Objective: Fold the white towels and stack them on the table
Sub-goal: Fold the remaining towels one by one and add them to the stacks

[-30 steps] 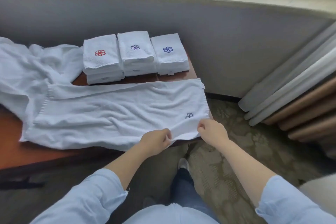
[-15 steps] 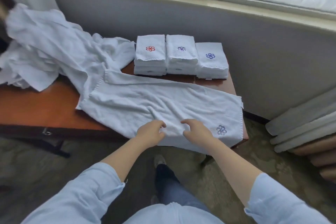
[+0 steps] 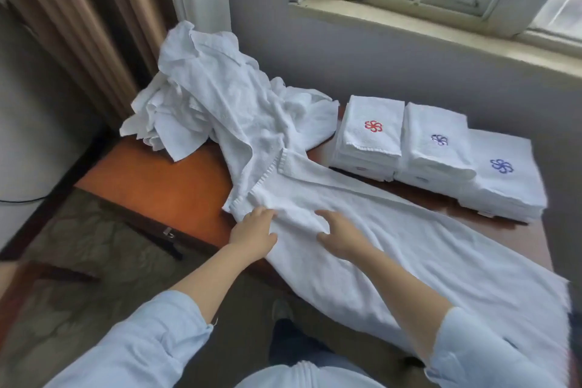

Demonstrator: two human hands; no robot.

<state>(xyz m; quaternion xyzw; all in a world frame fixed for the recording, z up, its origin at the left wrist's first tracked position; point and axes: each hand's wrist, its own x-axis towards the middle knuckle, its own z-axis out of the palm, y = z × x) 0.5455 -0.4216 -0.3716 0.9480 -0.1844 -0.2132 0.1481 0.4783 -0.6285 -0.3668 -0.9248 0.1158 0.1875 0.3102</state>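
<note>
A long white towel (image 3: 425, 249) lies spread across the wooden table (image 3: 163, 179), its near edge hanging over the front. My left hand (image 3: 253, 231) rests flat on the towel near its left end, fingers straight. My right hand (image 3: 341, 236) lies on the cloth just to the right, fingers spread, with a ridge of fabric bunched between the two hands. Three stacks of folded white towels (image 3: 437, 151) stand at the back right, each with a flower emblem on top. A heap of unfolded white towels (image 3: 214, 94) lies at the back left.
A grey wall and a window sill (image 3: 425, 25) run behind the table. Brown curtains (image 3: 78, 25) hang at the left. Patterned carpet (image 3: 88, 249) lies below the table's front edge, and my leg and shoe show beneath it.
Both hands have slid left along the towel, from its right emblem end to near its left end. The view has swung left, bringing the heap and the curtains into sight.
</note>
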